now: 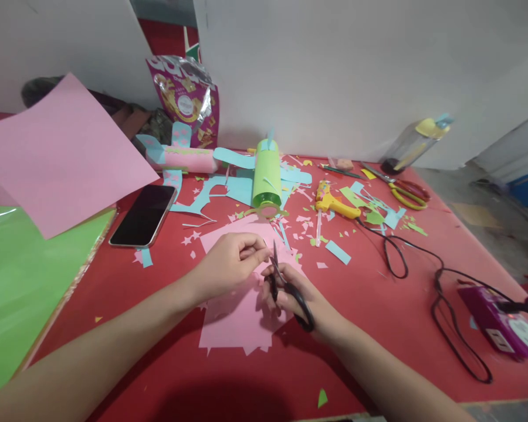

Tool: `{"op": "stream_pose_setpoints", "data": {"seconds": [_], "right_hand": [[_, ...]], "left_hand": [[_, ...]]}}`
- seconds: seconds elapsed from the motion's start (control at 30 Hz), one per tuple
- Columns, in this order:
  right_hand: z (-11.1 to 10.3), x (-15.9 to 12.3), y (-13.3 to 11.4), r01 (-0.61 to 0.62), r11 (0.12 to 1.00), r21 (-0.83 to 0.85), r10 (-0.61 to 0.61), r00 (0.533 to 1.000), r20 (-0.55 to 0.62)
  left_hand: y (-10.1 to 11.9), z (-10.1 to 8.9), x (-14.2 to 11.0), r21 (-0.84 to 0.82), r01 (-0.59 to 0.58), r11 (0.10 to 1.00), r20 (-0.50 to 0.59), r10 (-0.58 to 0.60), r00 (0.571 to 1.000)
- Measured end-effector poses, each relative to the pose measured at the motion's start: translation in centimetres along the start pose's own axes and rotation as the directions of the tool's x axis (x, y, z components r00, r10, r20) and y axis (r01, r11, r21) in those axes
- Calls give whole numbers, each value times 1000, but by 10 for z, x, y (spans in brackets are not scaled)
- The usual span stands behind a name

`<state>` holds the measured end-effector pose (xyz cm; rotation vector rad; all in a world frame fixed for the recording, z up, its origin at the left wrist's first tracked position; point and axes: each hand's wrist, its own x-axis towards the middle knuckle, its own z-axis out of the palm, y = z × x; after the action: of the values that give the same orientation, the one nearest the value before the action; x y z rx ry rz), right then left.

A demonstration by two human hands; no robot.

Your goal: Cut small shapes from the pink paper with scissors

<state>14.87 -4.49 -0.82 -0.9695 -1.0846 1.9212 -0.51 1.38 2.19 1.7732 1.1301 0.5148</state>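
Scissors: small black-handled scissors [290, 287] sit in the right hand [299, 296], blades pointing up and away towards the left hand's fingertips, placed to snip what is pinched there.
Right hand: clenched through the handle loops, low over the table, above the pink sheet.
Left hand: the left hand [229, 264] is closed in a pinch, thumb against fingers; the scrap it grips is too small to make out, held right at the blades.
Pink sheet: a cut-up pink sheet [237, 316] lies flat under both hands on the red table [378, 328], catching the offcuts.
Nearby: a green paper tube [266, 176] just beyond, a phone [143, 215] to the left.
Further out: a yellow glue gun [332, 202] with its black cord, red-handled scissors [405, 190], a snack bag [187, 99].
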Motion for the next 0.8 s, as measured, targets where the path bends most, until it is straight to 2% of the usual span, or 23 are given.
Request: {"op": "stream_pose_setpoints", "data": {"seconds": [0.8], "right_hand": [[0,0,3,-12,1000,2,12,1000,-7]], "left_hand": [[-1,-3,1,-56,15,998,34,-13,999]]}}
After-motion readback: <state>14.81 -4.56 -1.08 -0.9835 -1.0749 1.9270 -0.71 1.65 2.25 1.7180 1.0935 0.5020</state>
